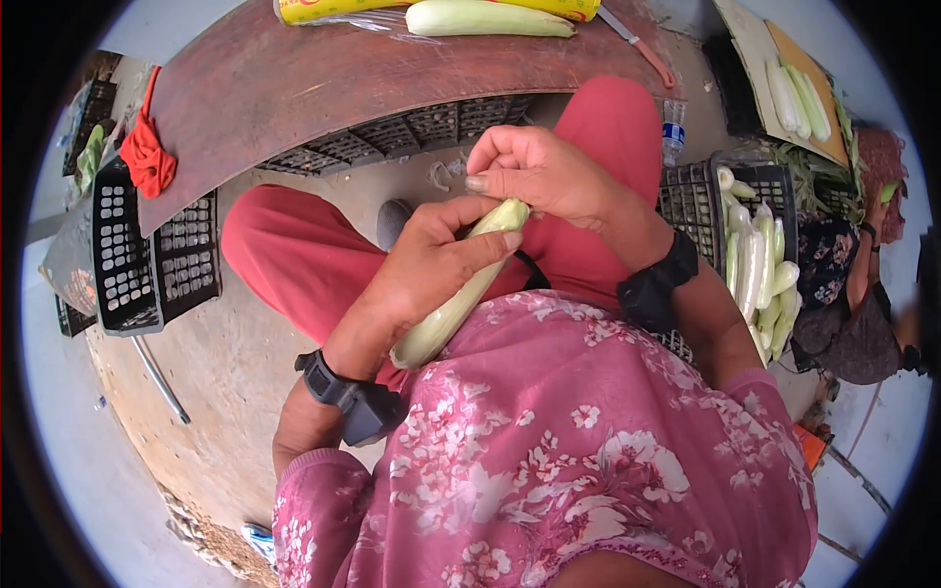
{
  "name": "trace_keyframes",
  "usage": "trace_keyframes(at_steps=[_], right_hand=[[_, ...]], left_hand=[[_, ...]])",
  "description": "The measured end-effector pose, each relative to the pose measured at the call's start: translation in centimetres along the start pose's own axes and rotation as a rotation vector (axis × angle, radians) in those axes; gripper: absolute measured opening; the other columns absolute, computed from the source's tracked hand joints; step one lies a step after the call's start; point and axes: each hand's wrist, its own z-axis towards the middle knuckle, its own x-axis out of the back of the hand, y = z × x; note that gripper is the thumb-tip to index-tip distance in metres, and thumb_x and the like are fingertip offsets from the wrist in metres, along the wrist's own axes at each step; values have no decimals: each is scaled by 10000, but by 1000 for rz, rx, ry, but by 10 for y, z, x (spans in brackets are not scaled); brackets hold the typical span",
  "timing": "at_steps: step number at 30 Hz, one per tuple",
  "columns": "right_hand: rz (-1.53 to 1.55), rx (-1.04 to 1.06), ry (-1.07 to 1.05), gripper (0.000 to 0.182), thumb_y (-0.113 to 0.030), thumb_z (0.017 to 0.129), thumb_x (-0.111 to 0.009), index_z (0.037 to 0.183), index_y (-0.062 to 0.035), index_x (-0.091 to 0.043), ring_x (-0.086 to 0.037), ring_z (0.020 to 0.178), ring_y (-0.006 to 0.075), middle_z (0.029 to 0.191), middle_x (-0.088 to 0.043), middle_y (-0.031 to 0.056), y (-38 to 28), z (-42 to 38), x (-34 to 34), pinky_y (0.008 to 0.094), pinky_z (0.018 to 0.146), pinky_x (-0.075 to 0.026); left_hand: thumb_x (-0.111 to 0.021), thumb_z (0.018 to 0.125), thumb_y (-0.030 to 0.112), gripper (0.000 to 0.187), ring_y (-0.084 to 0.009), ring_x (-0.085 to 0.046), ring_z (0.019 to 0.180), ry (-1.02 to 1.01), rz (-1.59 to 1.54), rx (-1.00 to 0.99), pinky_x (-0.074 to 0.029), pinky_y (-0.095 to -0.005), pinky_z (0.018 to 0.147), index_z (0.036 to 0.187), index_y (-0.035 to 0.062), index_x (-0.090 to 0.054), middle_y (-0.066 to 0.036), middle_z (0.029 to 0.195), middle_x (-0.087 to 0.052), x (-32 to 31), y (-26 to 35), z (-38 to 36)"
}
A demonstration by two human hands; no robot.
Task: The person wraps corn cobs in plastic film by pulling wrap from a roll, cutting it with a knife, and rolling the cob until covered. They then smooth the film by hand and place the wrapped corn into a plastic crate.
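Observation:
My left hand (446, 257) is wrapped around a long pale-green vegetable (453, 309), its thumb lying along the upper side. The vegetable slants across my lap, with its narrow end pointing up and right. Just above that end is my right hand (539, 174), fingers curled and thumb against the forefinger in a pinch. Whatever lies in the pinch is too small to make out. A similar pale-green vegetable (490, 19) lies on the table (323, 103) beside a yellow roll (343, 10) and some clear film.
A knife (642, 51) lies at the table's right end. On the right, a black crate (691, 201) holds several pale vegetables (763, 260), some looking film-wrapped; a bottle (672, 137) stands near it. Another person (848, 269) sits beyond. Black crates (127, 245) and a red cloth (147, 152) are left.

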Motion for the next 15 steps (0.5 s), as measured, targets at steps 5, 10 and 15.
trace_keyframes(at_steps=[5, 10, 15], right_hand=[[-438, 101, 132, 152, -168, 932, -607, 996, -31, -592, -503, 644, 34, 798, -601, -17, 26, 13, 23, 193, 563, -402], [-94, 244, 226, 168, -194, 962, -577, 1019, -36, -582, -505, 624, 49, 905, -618, 21, -8, -21, 21, 199, 562, -404], [-192, -55, 43, 254, -275, 959, -602, 1014, -29, -572, -525, 616, 59, 879, -619, 37, -24, -46, 14, 206, 563, -436]], left_hand=[[-678, 899, 193, 323, -115, -630, 799, -35, -184, 88, -525, -248, 736, 1159, 10, -624, -35, 929, -649, 4, 3, -3], [-662, 904, 170, 315, -158, -653, 775, -5, -346, 98, -552, -277, 717, 1163, -2, -608, -74, 939, -661, 12, -5, -1], [-649, 909, 146, 318, -173, -661, 752, 2, -385, 87, -557, -280, 713, 1183, -3, -587, -87, 946, -664, 14, -4, 0]])
